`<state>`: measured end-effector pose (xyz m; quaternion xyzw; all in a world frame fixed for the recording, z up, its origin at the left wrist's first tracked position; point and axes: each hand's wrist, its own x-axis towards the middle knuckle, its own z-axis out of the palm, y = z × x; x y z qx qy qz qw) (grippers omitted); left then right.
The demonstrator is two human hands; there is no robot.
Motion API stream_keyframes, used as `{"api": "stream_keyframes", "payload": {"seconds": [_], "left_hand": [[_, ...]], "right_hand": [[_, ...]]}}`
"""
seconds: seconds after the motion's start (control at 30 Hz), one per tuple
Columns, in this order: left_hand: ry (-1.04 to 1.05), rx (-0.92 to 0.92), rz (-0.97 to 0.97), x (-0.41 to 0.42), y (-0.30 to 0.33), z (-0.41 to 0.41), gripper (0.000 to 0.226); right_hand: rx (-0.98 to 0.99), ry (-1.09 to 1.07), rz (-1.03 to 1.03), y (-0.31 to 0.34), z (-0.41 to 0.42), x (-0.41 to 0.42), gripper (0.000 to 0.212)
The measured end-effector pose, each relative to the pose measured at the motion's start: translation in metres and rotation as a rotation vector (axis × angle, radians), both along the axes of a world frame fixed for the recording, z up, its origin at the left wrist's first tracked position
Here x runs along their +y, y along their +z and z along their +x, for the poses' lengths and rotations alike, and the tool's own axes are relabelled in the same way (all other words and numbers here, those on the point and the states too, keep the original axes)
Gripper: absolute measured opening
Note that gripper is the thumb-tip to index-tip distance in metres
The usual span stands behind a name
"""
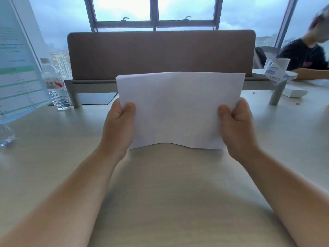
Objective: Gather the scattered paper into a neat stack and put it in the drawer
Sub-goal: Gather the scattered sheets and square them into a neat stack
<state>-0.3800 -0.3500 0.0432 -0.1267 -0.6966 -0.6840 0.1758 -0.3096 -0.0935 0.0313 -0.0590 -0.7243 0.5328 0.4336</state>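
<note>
Head view shows a thin stack of plain white paper sheets (179, 109) held upright between both hands above the pale beige laminate worktop (160, 193). Its lower edge hangs just over the surface or rests on it; I cannot tell which. The left hand (119, 125) grips the left edge with the thumb pressed on the near face, and the right hand (236, 125) grips the right edge the same way. The fingers are hidden behind the sheets, presumably curled round the back.

The stack looks light and limp. Its bottom edge bows in a wave between the hands, so it will sag if held at one side only. The sheets can slide over one another and crease easily, so a hold on both short edges, or a flat hand beneath, seems the safest way to carry it. The edges look roughly aligned, so the gathering seems nearly done. No drawer is in view.

As for containers, a clear plastic water bottle with a red and white label (57, 86) stands at the left by the brown fabric desk divider (160, 54), and it appears to hold water. Part of another clear bottle (5, 134) shows at the far left edge. A white paper cup (279, 65) stands at the right, and its contents are hidden.
</note>
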Motion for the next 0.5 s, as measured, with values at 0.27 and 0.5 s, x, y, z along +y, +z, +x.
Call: {"api": "stream_keyframes", "payload": {"seconds": [0.27, 0.5], "left_hand": [[0.087, -0.004, 0.125, -0.003, 0.005, -0.008, 0.011], [0.109, -0.115, 0.014, 0.0, -0.012, -0.012, 0.015]], "right_hand": [[0.055, 0.038, -0.123, 0.008, 0.001, 0.004, 0.008], [-0.037, 0.137, -0.24, -0.015, -0.006, 0.004, 0.013]]}}
